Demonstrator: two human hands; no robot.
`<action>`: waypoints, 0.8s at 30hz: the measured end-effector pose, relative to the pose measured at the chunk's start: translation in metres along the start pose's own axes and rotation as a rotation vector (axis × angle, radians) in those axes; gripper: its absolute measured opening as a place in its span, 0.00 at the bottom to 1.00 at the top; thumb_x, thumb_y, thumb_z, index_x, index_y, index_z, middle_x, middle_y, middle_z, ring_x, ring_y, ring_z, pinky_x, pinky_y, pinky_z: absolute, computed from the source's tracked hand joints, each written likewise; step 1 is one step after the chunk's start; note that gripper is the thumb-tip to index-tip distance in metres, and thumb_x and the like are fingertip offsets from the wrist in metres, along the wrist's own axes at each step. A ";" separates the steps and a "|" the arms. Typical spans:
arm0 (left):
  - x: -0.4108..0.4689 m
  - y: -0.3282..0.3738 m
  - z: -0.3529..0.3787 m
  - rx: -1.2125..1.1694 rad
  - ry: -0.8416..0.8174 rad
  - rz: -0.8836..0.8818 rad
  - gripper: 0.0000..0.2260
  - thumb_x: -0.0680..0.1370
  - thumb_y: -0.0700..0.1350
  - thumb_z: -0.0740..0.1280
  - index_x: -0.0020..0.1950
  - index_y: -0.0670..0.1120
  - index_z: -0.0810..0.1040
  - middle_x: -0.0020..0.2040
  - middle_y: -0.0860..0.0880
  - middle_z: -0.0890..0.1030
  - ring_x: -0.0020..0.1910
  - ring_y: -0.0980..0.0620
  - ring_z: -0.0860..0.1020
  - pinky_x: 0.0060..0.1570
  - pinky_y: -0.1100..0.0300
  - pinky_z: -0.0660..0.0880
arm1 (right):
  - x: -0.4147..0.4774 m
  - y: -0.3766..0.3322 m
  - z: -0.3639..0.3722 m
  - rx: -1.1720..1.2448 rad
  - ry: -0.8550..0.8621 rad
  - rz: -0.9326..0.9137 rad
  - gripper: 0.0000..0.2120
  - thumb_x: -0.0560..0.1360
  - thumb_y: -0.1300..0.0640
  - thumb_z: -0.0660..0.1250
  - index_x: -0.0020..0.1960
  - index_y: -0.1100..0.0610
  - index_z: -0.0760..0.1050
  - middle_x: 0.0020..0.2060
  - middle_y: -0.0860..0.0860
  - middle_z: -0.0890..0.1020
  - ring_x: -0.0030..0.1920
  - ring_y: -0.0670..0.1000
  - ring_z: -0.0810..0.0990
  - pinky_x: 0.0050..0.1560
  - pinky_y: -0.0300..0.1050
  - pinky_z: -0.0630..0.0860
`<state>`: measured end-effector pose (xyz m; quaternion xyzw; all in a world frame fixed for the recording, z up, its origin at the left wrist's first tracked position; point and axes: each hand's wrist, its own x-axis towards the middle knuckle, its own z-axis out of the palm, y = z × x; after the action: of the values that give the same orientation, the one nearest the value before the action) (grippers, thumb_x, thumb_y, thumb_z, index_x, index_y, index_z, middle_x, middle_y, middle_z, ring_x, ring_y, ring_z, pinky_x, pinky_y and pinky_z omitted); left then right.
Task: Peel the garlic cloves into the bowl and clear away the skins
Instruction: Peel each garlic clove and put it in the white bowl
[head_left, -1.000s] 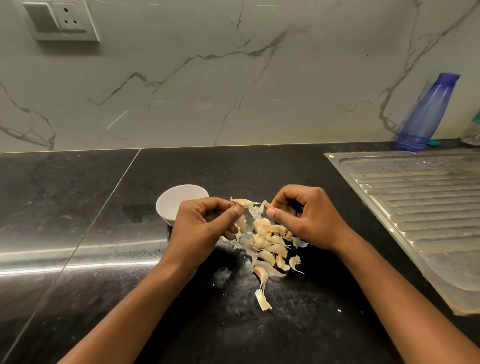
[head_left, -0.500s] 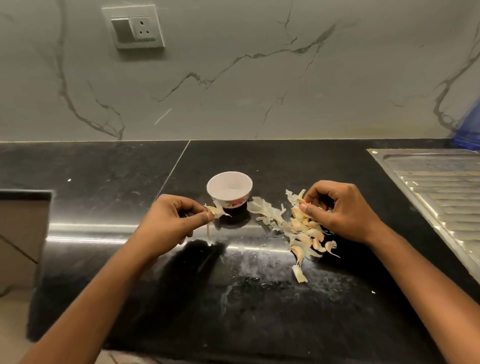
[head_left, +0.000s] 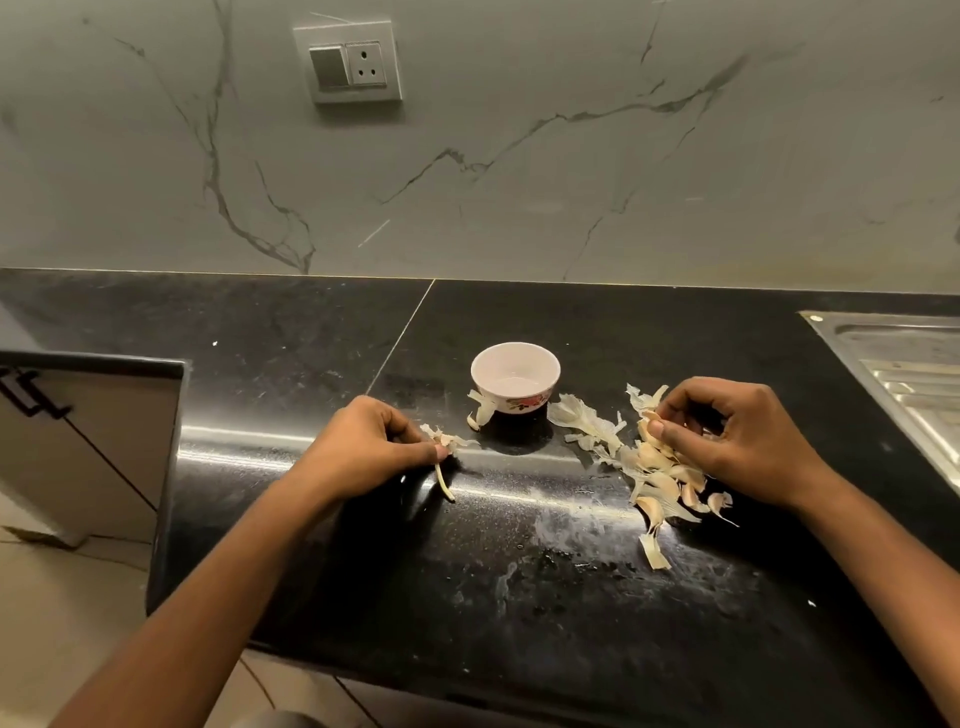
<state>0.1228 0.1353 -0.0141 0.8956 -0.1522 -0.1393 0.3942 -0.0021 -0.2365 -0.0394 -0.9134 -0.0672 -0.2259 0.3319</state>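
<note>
Centrally, midway between the back and front edges of the polished black stone countertop (head_left: 291, 332), stands the small white ceramic bowl with a red floral band (head_left: 515, 376), a curled strip of loose skin (head_left: 480, 410) touching its left side. Left of it, the left hand (head_left: 363, 447), fingers curled, pinches a papery garlic skin with a thin stalk (head_left: 448, 446). Nearer the right edge, the right hand (head_left: 727, 441), likewise curled, pinches a pale garlic clove (head_left: 647, 422) atop the heap of cloves and peelings (head_left: 660, 478).

The black stone tabletop (head_left: 311, 322) is shining glossy, dusted with pale smears near. The bowl (head_left: 519, 397) is looking smooth and glazed, the garlic skins (head_left: 587, 423) dry and papery, the ribbed sink (head_left: 914, 353) at right gleaming as metal.
</note>
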 end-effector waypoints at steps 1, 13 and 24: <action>-0.001 0.003 -0.003 0.022 0.021 0.013 0.12 0.72 0.57 0.81 0.39 0.48 0.88 0.34 0.50 0.86 0.33 0.57 0.80 0.39 0.56 0.76 | 0.000 -0.001 0.000 0.011 -0.002 -0.001 0.09 0.74 0.60 0.80 0.43 0.48 0.84 0.34 0.45 0.82 0.34 0.49 0.80 0.36 0.34 0.73; 0.017 0.105 0.056 -0.083 0.040 0.650 0.02 0.79 0.43 0.75 0.50 0.47 0.88 0.40 0.54 0.86 0.36 0.54 0.84 0.38 0.60 0.82 | 0.005 -0.010 0.001 0.076 0.016 -0.008 0.05 0.74 0.55 0.81 0.47 0.51 0.87 0.36 0.45 0.85 0.35 0.50 0.82 0.36 0.37 0.76; 0.053 0.085 0.099 -0.423 -0.289 0.496 0.09 0.75 0.40 0.78 0.54 0.41 0.88 0.43 0.44 0.88 0.44 0.44 0.88 0.48 0.53 0.86 | 0.008 -0.013 0.008 0.080 -0.014 -0.042 0.05 0.74 0.55 0.82 0.47 0.50 0.87 0.37 0.44 0.85 0.36 0.51 0.83 0.36 0.39 0.75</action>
<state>0.1213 -0.0048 -0.0219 0.7010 -0.3867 -0.1929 0.5673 0.0047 -0.2219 -0.0334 -0.8994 -0.0976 -0.2235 0.3628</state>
